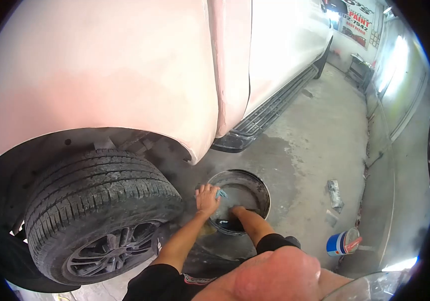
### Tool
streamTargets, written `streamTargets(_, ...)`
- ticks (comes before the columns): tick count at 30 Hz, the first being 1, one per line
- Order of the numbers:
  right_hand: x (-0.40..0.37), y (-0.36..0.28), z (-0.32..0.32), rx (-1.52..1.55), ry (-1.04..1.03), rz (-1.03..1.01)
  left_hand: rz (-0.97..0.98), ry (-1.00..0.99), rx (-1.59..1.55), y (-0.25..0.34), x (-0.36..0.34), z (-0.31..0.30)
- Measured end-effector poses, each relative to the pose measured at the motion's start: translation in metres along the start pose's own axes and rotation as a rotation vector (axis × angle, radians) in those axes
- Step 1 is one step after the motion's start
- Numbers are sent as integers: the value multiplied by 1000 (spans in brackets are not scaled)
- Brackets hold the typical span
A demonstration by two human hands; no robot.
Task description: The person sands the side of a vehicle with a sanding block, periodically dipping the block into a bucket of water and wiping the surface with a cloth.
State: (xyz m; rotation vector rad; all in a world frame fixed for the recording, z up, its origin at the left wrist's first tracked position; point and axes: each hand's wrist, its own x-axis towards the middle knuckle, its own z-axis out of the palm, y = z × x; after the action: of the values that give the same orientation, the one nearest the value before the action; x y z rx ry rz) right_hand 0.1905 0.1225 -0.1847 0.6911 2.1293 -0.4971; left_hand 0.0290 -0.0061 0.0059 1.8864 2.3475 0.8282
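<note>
A round dark bucket (266,189) with murky water inside stands on the floor beside the vehicle's wheel. At its left rim is my left hand (208,199), seen from the back, fingers curled round a small blue-green piece (221,193) that pokes out beside the thumb; it may be a cloth or a pad. My right hand (237,210) reaches down into the bucket near the front, its fingers hidden in the dark water, so what they hold cannot be made out.
The tire (99,185) and pinkish-white fender (124,75) fill the left side. A black running board (275,108) runs back along the vehicle. At right are a blue-and-white can (336,244), a crumpled silvery wrapper (334,194) and a wall (405,150). Wet concrete surrounds the bucket.
</note>
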Motion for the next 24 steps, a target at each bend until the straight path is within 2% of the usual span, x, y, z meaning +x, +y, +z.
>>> streamTargets(2,-25,3,-15,36,-16,-66,-10,20,-2,-2,-4,2)
streamTargets(6,-76,20,-48,355,142,35,0,52,-38,-6,-2,8)
streamTargets(9,-150,24,-78,372,452,88,-7,76,-77,-5,-3,5)
streamTargets(11,-259,-10,-118,710,679,125,-5,88,-96,-7,-4,4)
streamTargets(13,-296,-8,-144,576,999,72,-10,91,-119,-8,-4,9)
streamTargets(14,-308,-7,-163,444,1280,-77,-5,76,-120,-9,-6,10)
streamTargets(16,-378,-56,-228,440,1582,31,9,57,-113,-11,-4,9)
streamTargets(17,-392,-64,-258,224,1838,-28,12,61,-115,-10,-4,8)
streamTargets(18,-412,-79,-288,168,1988,-74,16,65,-115,-9,-4,6)
streamTargets(20,-440,-99,-347,-73,2223,-102,23,75,-109,-8,-4,5)
streamTargets(22,-461,-107,-401,-197,2361,-176,32,85,-92,-9,-4,5)
streamTargets(24,-482,-130,-437,-227,2451,-86,32,61,-79,-8,-4,2)
